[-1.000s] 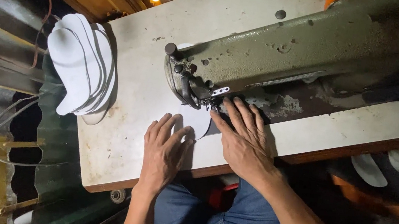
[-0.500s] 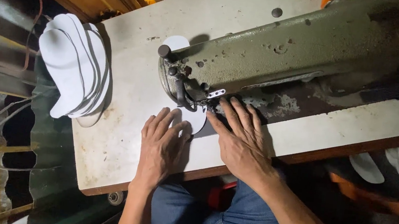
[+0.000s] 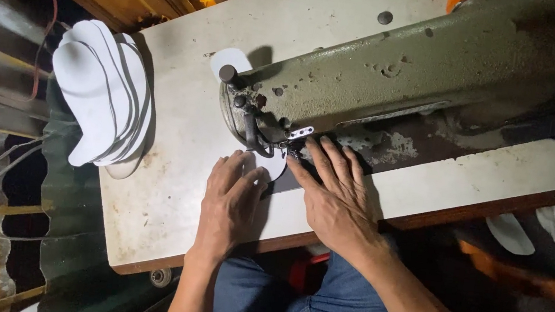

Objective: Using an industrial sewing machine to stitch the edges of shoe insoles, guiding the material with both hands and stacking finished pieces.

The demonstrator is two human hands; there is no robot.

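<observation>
Both hands lie flat and open on a white sole-shaped piece (image 3: 269, 165) under the needle of the green sewing machine (image 3: 398, 79) – left hand (image 3: 230, 203) beside right hand (image 3: 335, 197), near the bench (image 3: 169, 185) front edge – a stack of white pieces (image 3: 102, 105) overhangs its left edge

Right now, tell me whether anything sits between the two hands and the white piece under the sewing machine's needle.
Nothing visible does. The left hand and right hand both lie flat on the white piece, beside the sewing machine. The needle area itself is too dark to judge.
</observation>
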